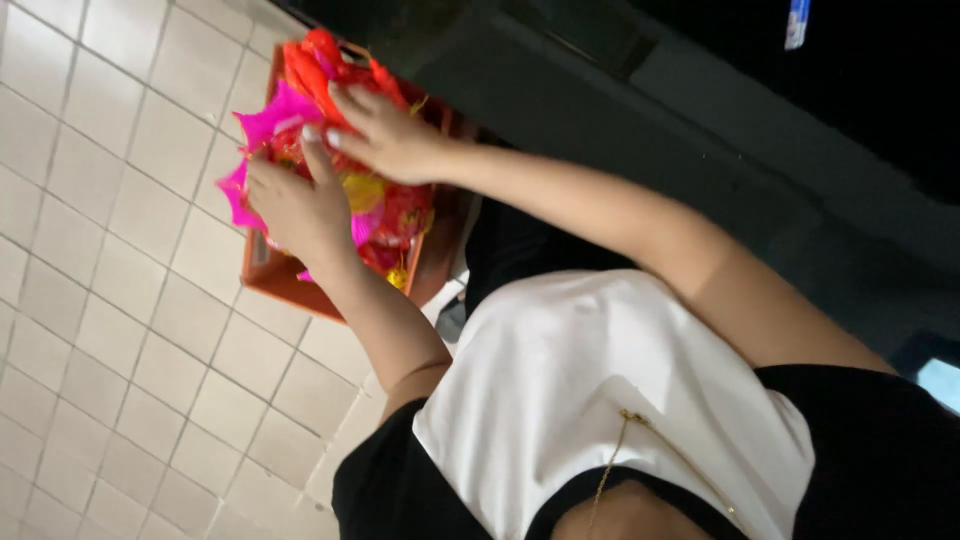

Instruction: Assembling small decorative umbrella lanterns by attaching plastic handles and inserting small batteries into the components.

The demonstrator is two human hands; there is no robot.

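Hands meet over an orange tray [275, 280] heaped with pink and red paper decorations [300, 110]. Left hand [295, 205] lies on the heap near the tray's middle, fingers curled, forefinger pointing up. Right hand [385, 135] rests at the far edge, fingers pressed together flat on the red paper. White floor tiles [110, 300] lie beside the tray.

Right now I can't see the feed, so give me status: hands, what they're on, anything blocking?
Left hand and right hand both on pink and orange wrappers piled in orange box. Grip unclear. Nothing blocking; tiled floor beside it.
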